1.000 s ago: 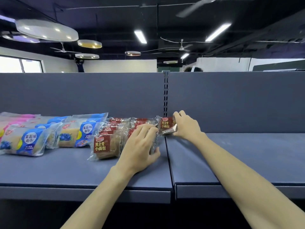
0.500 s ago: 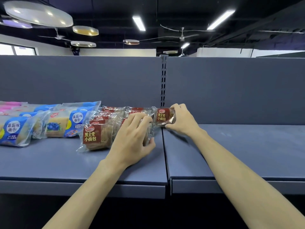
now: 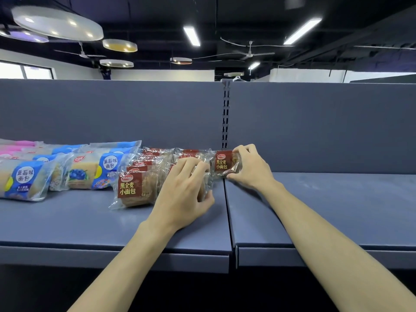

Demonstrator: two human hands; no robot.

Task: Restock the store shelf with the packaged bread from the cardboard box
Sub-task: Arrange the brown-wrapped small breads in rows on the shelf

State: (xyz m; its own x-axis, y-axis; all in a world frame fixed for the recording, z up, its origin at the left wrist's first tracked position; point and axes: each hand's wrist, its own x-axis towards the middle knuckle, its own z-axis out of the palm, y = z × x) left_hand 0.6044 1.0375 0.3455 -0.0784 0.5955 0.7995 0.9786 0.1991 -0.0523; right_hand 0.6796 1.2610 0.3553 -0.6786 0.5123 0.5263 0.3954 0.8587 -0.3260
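Observation:
Rows of brown-labelled bread packs (image 3: 137, 188) lie on the blue-grey shelf (image 3: 67, 221), running back toward the rear panel. My left hand (image 3: 184, 194) grips a brown pack at the right end of the front group, mostly hiding it. My right hand (image 3: 249, 167) pinches another brown pack (image 3: 222, 164) at the back, just at the seam between the two shelf boards. Blue-labelled bread packs (image 3: 90, 174) lie to the left. The cardboard box is out of view.
Pink-labelled packs (image 3: 13, 147) lie at the far left back. The right shelf board (image 3: 337, 210) bears only my right hand. A slotted upright (image 3: 225, 113) divides the rear panel. The shelf's front edge runs across below my wrists.
The view has shifted a little. Both hands stay on their brown packs; the right hand's pack sits slightly further right, at the seam.

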